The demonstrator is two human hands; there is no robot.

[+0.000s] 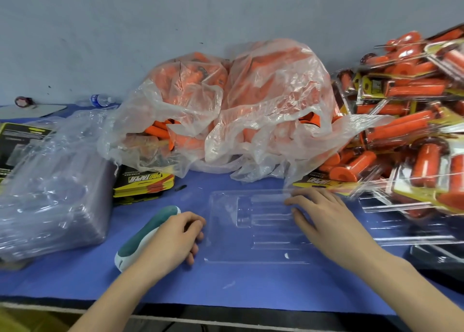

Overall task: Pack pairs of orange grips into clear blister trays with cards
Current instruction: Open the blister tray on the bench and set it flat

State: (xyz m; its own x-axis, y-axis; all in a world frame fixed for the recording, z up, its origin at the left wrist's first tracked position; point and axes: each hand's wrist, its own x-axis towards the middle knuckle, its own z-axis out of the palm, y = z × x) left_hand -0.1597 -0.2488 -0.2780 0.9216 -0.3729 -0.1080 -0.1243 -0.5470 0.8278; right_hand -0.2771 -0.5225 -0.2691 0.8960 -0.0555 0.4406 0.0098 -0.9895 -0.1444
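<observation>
- Blister trays (50,188), a clear stack in plastic wrap, sit at 9 o'clock on the blue table (251,286).
- Cards (144,182), yellow and black, are stacked at 10 o'clock, just beside the wrap.
- Left hand (173,239) lies at 7 o'clock against a teal-and-white tool (148,231), with its fingers curled at the single tray's rim; I cannot tell whether they pinch it.
- Single tray (251,254) lies empty at 6 o'clock.
- Orange grips (160,131) fill clear bags (251,101) at 12 o'clock.
- Right hand (326,218) rests on the single tray with its fingers spread flat.
- Packed packs (414,131) are piled at 3 o'clock.
</observation>
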